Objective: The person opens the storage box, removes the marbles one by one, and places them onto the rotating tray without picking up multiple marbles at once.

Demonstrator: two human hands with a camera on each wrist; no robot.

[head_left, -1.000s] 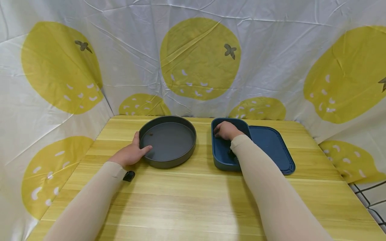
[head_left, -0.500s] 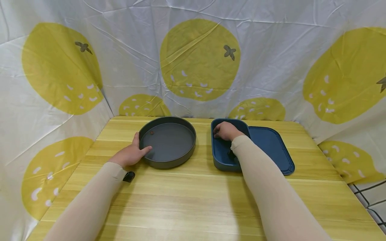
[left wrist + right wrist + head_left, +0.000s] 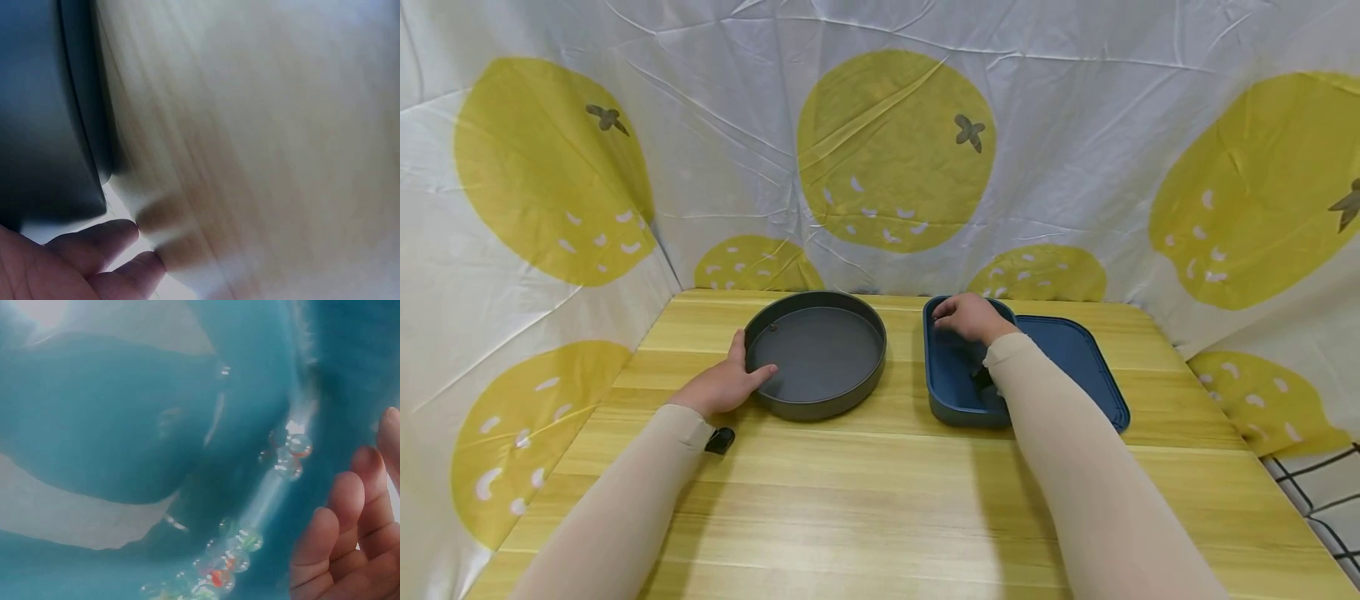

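My left hand [image 3: 724, 385] holds the near left wall of a round dark-grey pan [image 3: 820, 350], its thumb over the rim and its fingers outside. In the left wrist view, two fingertips [image 3: 128, 231] are beside the pan's wall [image 3: 44, 125], low over the table. A small marble [image 3: 772, 327] lies inside the pan near its left wall. My right hand [image 3: 970, 318] is over the far end of a blue rectangular box [image 3: 951, 379], fingers bent. Several clear marbles [image 3: 234, 559] with coloured swirls line the box's bottom edge. I cannot tell whether the right fingertips pinch one.
A flat blue lid [image 3: 1075, 354] lies right of the box, partly behind the right forearm. Both containers stand toward the back of the wooden table [image 3: 850, 500]. White cloth [image 3: 722, 125] with yellow fruit prints hangs behind and at the sides.
My right hand has risen and shifted slightly right from deeper in the box. The marble in the pan has moved slightly toward the back left. My left hand stays at the pan.
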